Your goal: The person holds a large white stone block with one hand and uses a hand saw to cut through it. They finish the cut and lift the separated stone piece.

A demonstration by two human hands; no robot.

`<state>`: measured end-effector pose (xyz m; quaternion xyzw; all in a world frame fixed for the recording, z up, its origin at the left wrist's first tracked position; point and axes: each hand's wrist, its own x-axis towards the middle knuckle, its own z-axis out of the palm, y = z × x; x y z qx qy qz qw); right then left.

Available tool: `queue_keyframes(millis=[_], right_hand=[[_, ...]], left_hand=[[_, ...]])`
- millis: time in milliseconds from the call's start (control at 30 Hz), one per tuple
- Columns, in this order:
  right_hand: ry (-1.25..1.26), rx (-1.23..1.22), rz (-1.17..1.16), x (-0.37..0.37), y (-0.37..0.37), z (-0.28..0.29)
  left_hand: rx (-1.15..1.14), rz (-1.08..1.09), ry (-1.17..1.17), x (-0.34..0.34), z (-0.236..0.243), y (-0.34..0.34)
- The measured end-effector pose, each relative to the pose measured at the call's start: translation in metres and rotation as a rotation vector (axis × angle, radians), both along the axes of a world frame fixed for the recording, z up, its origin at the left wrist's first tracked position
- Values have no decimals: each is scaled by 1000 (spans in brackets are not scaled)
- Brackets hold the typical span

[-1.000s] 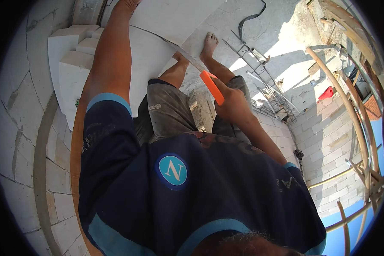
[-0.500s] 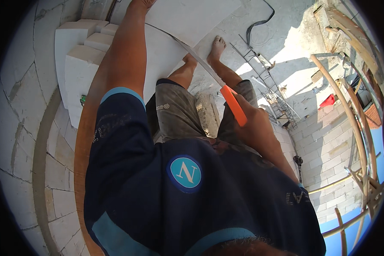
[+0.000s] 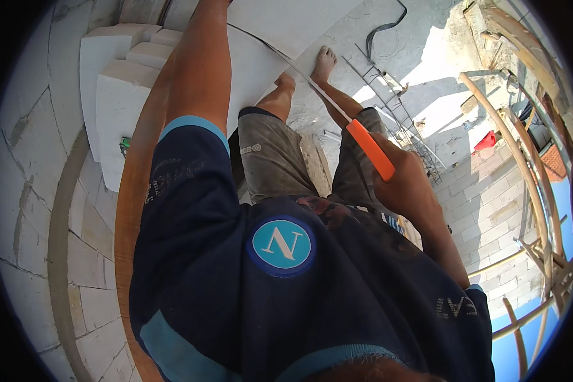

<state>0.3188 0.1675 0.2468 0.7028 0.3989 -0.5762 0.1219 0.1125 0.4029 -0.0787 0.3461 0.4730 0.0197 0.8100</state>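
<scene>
My right hand [image 3: 404, 178] is closed around the orange handle [image 3: 370, 150] of a handsaw. The saw's thin blade [image 3: 309, 79] slants up and to the left, meeting a large white block [image 3: 251, 70] and running along a line between it and a pale slab surface [image 3: 286, 25]. The far end of the blade is near my left forearm [image 3: 200, 70], which stretches toward the top edge. Only a sliver of my left hand shows at that edge, so its fingers are hidden.
White blocks [image 3: 124, 83] are stacked at the left beside a block wall [image 3: 25, 159]. A steel rebar frame [image 3: 395, 105] and a black strap [image 3: 385, 28] lie on the floor, right of my bare feet [image 3: 325, 63]. Wooden poles [image 3: 512, 146] stand at the far right.
My right hand has pulled the saw back, down and to the right. The blade still reaches the white block. My left forearm has shifted slightly right in the picture.
</scene>
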Motion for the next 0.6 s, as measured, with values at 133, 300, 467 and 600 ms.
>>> queue_keyframes(millis=[133,300,467,600], right_hand=[[-42,-130,110,-26,62,-107],[-44,4,20,-19,11,-63],[18,63,-25,6,-10,-9],[-69,-252,45,-21,55,-107]], left_hand=[[73,-13,-113,39,-22,2],[-99,39,-132,24,5,-2],[122,5,92,6,-5,5],[67,20,12,32,-32,4]])
